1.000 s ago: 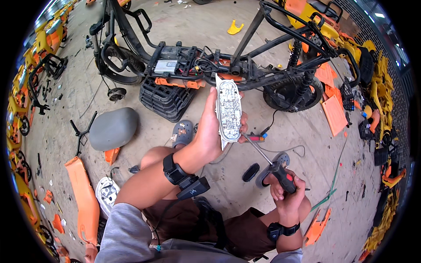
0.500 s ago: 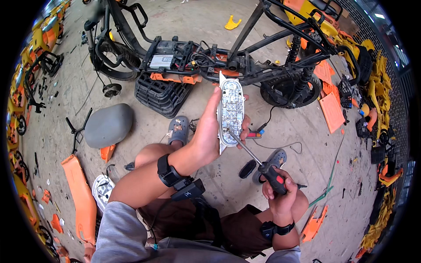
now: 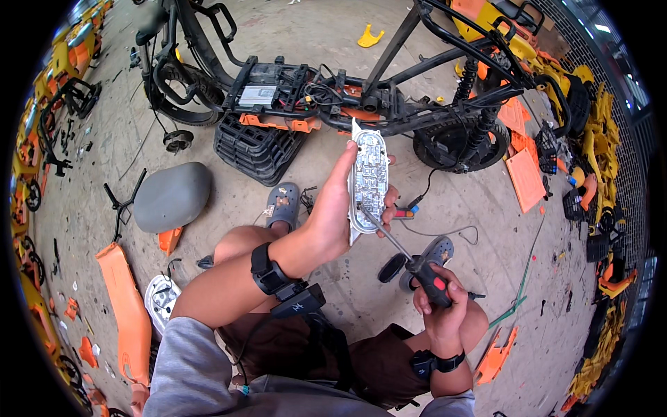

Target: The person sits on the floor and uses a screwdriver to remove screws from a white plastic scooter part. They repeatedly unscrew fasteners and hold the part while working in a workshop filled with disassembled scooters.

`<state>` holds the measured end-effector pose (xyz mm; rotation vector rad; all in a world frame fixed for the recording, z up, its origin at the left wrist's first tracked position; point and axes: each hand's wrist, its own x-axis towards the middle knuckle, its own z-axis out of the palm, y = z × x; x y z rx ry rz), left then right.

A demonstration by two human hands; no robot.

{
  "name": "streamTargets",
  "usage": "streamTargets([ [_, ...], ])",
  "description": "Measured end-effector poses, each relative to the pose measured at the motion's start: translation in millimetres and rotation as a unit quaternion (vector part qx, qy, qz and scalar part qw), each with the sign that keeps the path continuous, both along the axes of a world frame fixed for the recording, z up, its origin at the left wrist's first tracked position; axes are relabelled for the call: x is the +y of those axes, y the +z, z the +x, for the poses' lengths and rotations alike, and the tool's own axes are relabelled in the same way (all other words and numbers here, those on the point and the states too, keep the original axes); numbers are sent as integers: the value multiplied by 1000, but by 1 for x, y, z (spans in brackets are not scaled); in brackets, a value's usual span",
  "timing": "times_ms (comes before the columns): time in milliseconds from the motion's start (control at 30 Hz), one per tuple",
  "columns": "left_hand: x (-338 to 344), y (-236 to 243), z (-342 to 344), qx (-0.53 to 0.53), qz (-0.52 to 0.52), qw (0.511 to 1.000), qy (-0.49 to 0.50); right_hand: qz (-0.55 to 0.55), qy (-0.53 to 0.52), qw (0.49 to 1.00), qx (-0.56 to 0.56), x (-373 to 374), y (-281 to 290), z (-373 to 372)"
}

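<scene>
Silver oval plastic-looking housing (image 3: 371,179) clamped in left hand (image 3: 332,203), thumb and fingers on opposite edges; probably light, stiff, slick; grip long edges, spare thin pointed tabs (image 3: 355,129). Right hand (image 3: 446,309) wraps fingers round black-and-red-handled steel screwdriver (image 3: 429,276); tip at housing's lower end.

The oval housing (image 3: 371,177) is silvery; the screwdriver handle (image 3: 433,283) black and red; the left seat (image 3: 173,197) grey; the far forked piece (image 3: 369,40) yellow.

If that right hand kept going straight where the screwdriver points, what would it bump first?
Probably the silvery oval part in the left hand. The right hand's screwdriver points at its lower end; whether they touch is unclear.
</scene>
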<state>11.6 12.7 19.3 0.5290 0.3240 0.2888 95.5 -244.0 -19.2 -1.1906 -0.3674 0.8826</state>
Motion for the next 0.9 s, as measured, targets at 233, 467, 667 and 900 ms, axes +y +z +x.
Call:
streamTargets([
  [233,2,3,-2,10,-8,1000,5,7,-1,1000,1,0,-1,0],
  [467,2,2,-3,11,6,1000,4,3,-9,1000,-4,0,1,0],
  [667,-1,8,-3,44,31,998,23,-7,-15,1000,-20,-1,1,0],
  [900,-2,5,-2,32,44,998,16,-9,-13,999,-29,-2,2,0],
])
